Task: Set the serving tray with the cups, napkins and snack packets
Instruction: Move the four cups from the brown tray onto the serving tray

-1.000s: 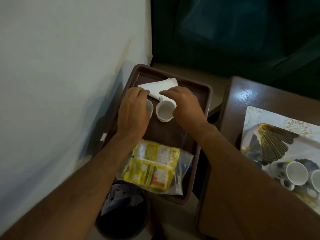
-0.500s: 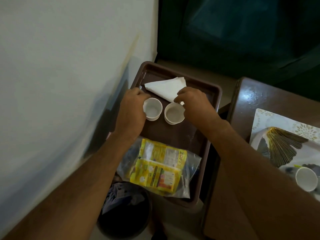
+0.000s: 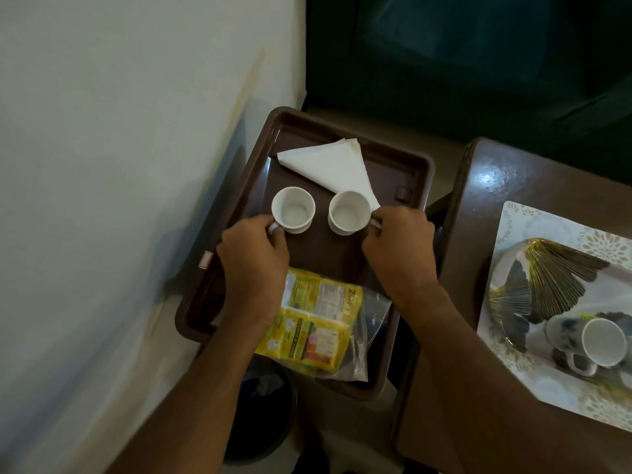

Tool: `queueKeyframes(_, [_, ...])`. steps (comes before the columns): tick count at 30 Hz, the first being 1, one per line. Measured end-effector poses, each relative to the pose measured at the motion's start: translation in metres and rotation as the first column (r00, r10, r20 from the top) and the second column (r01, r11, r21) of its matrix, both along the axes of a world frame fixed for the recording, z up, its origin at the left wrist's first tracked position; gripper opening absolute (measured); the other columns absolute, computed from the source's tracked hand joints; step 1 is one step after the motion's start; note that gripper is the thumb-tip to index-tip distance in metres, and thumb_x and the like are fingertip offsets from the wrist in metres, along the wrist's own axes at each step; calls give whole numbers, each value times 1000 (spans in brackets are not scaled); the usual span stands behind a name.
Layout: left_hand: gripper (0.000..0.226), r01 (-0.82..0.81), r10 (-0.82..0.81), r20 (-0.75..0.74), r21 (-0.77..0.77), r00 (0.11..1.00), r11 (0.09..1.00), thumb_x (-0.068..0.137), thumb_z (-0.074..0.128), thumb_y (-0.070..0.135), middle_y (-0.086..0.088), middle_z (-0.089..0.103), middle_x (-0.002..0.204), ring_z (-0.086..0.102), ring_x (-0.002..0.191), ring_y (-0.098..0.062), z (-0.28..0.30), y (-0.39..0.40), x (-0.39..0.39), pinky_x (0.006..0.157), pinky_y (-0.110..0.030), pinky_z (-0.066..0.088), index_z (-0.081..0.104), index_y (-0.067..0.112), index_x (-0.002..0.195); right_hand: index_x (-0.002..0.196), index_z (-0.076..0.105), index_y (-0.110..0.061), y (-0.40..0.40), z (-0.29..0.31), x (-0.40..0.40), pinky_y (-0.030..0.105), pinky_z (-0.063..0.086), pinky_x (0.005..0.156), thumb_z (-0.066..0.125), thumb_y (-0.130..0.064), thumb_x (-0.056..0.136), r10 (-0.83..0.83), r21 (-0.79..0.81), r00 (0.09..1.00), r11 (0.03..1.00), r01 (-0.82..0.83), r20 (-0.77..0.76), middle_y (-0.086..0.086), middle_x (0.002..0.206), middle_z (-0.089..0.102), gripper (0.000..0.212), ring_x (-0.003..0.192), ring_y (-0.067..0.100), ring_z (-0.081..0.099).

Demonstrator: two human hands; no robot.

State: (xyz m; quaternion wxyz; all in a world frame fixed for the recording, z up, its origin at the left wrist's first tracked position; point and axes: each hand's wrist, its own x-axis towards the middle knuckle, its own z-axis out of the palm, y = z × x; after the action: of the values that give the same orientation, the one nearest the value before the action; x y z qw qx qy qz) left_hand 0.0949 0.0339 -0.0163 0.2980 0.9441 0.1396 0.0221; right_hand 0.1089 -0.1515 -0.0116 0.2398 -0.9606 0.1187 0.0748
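Note:
A brown serving tray (image 3: 415,172) holds two white cups side by side. My left hand (image 3: 254,256) pinches the handle of the left cup (image 3: 293,208). The handle of the right cup (image 3: 349,211) is gripped by my right hand (image 3: 398,246). Both cups stand upright on the tray floor. A folded white napkin (image 3: 328,162) lies at the tray's far end, its tip tucked behind the right cup. Yellow snack packets in a clear plastic bag (image 3: 318,323) rest at the tray's near end, partly under my left wrist.
A white wall runs close along the tray's left side. To the right stands a dark wooden table (image 3: 496,186) with a patterned mat (image 3: 519,234), a gold fan-shaped ornament (image 3: 554,282) and a mug (image 3: 595,342) lying on its side. A dark bin (image 3: 266,405) sits below the tray.
Both hands have drawn back from over the cups toward me and now hold the cup handles. The cups stand further apart, and the napkin is uncovered.

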Motion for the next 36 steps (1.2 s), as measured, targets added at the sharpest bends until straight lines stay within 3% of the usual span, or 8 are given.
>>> queueKeyframes(5, [25, -63, 60, -56, -55, 997, 996, 101, 64, 19, -4, 70, 70, 64, 62, -14, -1, -8, -7, 56, -19, 46, 75, 5, 83, 75, 75, -6, 8, -2, -13, 24, 43, 62, 65, -10, 88, -91, 73, 996, 993, 92, -7, 6, 67, 69, 17, 60, 18, 60])
queueKeyframes(8, [28, -78, 73, -71, -74, 995, 994, 101, 64, 20, -5, 68, 67, 64, 61, -18, -3, -11, -9, 56, -27, 51, 74, 5, 79, 72, 74, -7, 11, -5, -17, 35, 57, 66, 68, -13, 89, -116, 109, 993, 987, 114, 15, 5, 66, 70, 19, 60, 20, 63])
queueKeyframes(13, [28, -120, 115, -60, -77, 992, 990, 100, 67, 22, -4, 68, 64, 63, 58, -17, -2, -20, -12, 58, -36, 56, 76, 5, 80, 70, 72, -9, 13, -14, -23, 45, 59, 77, 69, -18, 93, -181, 180, 983, 969, 171, 39, 3, 63, 68, 25, 62, 21, 64])
queueKeyframes(20, [29, -128, 128, -6, -91, 992, 988, 98, 69, 20, -2, 65, 58, 60, 53, -17, 3, -39, -24, 51, -32, 44, 73, 6, 73, 66, 68, -12, 9, -11, -37, 36, 58, 68, 68, -19, 95, -244, 249, 961, 946, 207, 128, -1, 60, 64, 30, 56, 13, 59])
queueKeyframes(23, [28, -108, 111, 27, -102, 993, 989, 98, 68, 20, -3, 67, 59, 62, 54, -17, 11, -49, -27, 53, -35, 50, 74, 6, 75, 71, 72, -9, -1, 2, -41, 38, 58, 67, 69, -20, 95, -256, 272, 955, 939, 210, 148, 3, 64, 68, 27, 60, 17, 64])
queueKeyframes(26, [27, -68, 76, 73, -108, 994, 992, 98, 69, 19, -2, 66, 57, 60, 51, -17, 34, -100, -41, 51, -27, 46, 74, 6, 74, 78, 76, -7, -51, 20, -58, 41, 57, 67, 70, -21, 95, -314, 300, 932, 920, 252, 182, 6, 70, 73, 23, 64, 20, 68])
queueKeyframes(29, [31, 18, -10, 60, -138, 998, 990, 99, 67, 20, -3, 64, 57, 61, 52, -21, 48, -168, -57, 55, -42, 52, 71, 6, 72, 78, 77, -8, -121, 32, -80, 40, 57, 67, 70, -22, 94, -352, 270, 901, 920, 284, 254, 4, 71, 74, 22, 63, 18, 67])
queueKeyframes(36, [33, 49, -45, 63, -62, 997, 997, 99, 68, 21, -4, 66, 59, 59, 52, -16, 46, -180, -57, 51, -26, 39, 69, 8, 69, 79, 80, -12, -130, 35, -81, 31, 55, 66, 73, -20, 92, -369, 245, 886, 920, 305, 281, 2, 71, 75, 17, 62, 16, 67])
